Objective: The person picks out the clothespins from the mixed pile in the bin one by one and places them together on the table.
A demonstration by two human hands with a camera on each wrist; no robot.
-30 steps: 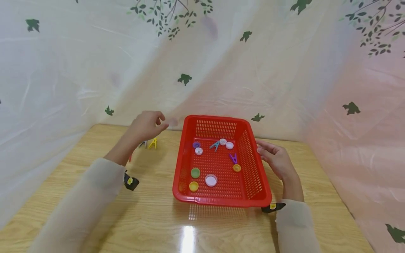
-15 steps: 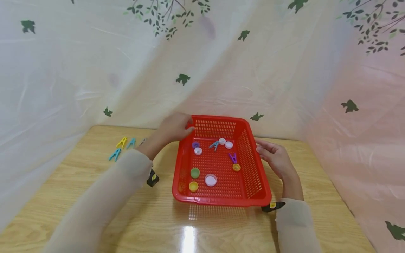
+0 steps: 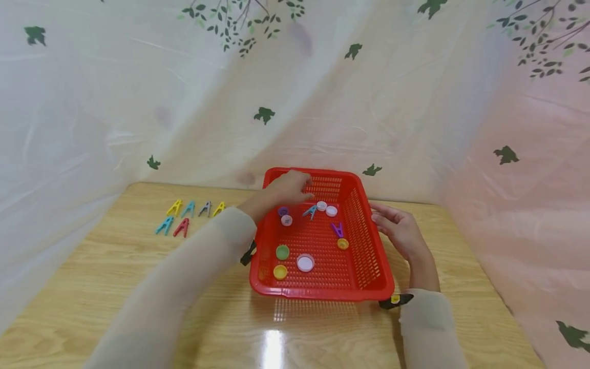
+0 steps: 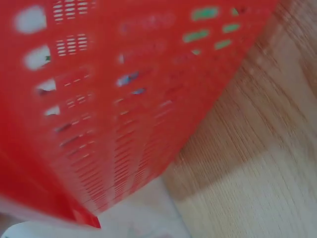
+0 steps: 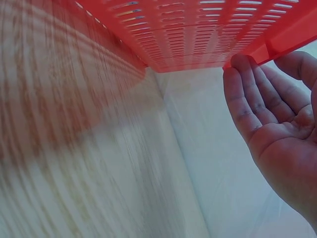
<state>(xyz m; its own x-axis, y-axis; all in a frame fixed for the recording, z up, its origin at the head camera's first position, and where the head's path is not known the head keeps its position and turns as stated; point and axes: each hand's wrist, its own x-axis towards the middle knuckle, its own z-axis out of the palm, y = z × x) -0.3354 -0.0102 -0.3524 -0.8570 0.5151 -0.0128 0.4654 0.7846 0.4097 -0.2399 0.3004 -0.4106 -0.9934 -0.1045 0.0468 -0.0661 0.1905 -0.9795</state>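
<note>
A red plastic basket (image 3: 322,294) stands on the table, its perforated wall (image 4: 143,59) filling much of the left wrist view. My left hand (image 3: 291,187) reaches over its left side, fingers loosely bent with nothing visible between them. Under it and to its right lie a purple cap (image 3: 283,211), a teal clothespin (image 3: 310,211) and white caps (image 3: 331,210). My right hand (image 3: 401,230) is at the basket's right side. In the right wrist view its fingertips (image 5: 241,61) touch the underside of the rim, with the thumb close by.
Also in the basket are a purple clothespin (image 3: 338,229), an orange cap (image 3: 342,244), a green cap (image 3: 282,251), a yellow cap (image 3: 280,271) and a larger white cap (image 3: 305,263). Several clothespins, including a red one (image 3: 182,227), lie left. A leaf-patterned sheet (image 3: 295,102) hangs behind.
My left hand has moved right, from above the clothespins on the table to over the basket, uncovering those clothespins. My right hand has stayed at the rim.
</note>
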